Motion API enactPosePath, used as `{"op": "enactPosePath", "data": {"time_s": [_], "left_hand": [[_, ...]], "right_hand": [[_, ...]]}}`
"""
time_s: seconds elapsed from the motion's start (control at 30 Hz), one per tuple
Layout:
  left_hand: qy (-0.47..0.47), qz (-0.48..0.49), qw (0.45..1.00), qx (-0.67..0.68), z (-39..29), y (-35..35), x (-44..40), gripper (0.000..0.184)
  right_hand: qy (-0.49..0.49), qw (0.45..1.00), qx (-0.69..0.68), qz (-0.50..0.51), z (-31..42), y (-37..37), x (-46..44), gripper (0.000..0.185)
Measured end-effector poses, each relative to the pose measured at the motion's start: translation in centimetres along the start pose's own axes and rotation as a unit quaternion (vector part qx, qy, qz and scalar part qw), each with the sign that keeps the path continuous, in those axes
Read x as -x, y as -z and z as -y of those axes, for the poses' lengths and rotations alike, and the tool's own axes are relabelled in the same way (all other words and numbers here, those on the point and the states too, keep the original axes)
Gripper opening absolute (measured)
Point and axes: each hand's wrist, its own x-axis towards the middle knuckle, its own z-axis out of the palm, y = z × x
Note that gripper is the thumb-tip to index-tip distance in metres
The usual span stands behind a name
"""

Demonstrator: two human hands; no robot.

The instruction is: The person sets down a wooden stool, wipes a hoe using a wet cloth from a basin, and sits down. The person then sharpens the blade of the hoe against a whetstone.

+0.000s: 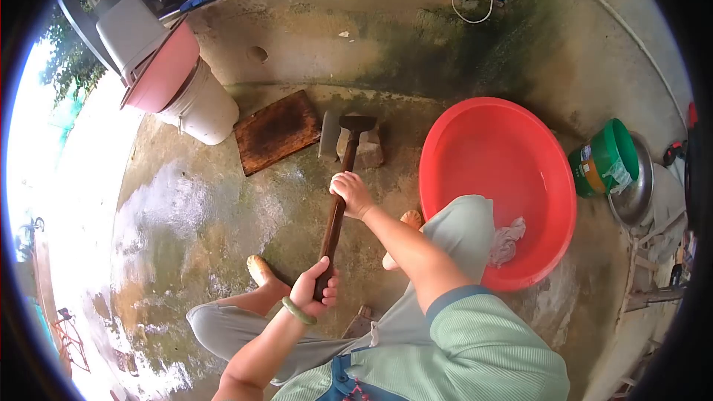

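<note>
Red tub, crumpled cloth inside; green bucket beside metal basin; pink basin at white bucket.

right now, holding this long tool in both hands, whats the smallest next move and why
I'd probably draw the long-handled tool slightly nearer, centring its head over the stone block. The right hand grips mid-handle and the left hand its near end, while the head sits at the block's far edge. Whether they touch, I can't tell.
</note>
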Motion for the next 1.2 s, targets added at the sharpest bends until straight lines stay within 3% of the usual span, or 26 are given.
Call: {"op": "enactPosePath", "data": {"time_s": [0.2,0.27,0.43,0.53,0.6,0.7,0.83,0.93,1.07,1.2], "left_hand": [[0.073,-0.045,0.996,0.015,3.6,2.3,7.5,0.032],[0.066,-0.075,0.995,-0.021,3.7,2.4,7.5,0.031],[0.014,-0.028,0.999,-0.011,-1.0,1.2,1.5,0.031],[0.013,-0.006,1.0,0.013,0.4,1.7,3.5,0.032],[0.065,-0.025,0.997,0.021,2.4,3.0,6.7,0.033],[0.06,-0.069,0.996,-0.002,3.2,2.0,8.0,0.031],[0.017,-0.038,0.999,-0.025,-1.2,1.4,1.0,0.032],[0.005,-0.011,1.0,-0.01,-1.7,-0.1,2.1,0.032],[0.054,-0.059,0.997,-0.001,2.6,1.6,7.0,0.032],[0.021,-0.057,0.998,-0.018,1.3,1.1,3.0,0.033]], "right_hand": [[-0.052,0.998,-0.023,-0.009,8.7,-0.9,3.8,0.02],[-0.056,0.997,-0.041,-0.02,8.6,-1.1,3.8,0.019],[-0.032,0.999,0.002,-0.014,1.7,-1.2,0.1,0.019],[-0.048,0.999,-0.006,0.011,3.7,-0.6,1.1,0.018],[-0.053,0.998,-0.023,0.004,7.8,-0.7,2.8,0.017],[-0.057,0.997,-0.034,-0.029,8.6,-1.4,3.6,0.018],[-0.044,0.999,-0.004,-0.009,1.5,-1.6,0.3,0.021],[-0.047,0.999,-0.003,0.003,2.0,-0.2,-0.7,0.022],[-0.062,0.997,-0.044,-0.031,7.9,-1.1,2.9,0.022],[-0.037,0.999,-0.015,-0.012,3.2,-1.5,1.9,0.02]]}}
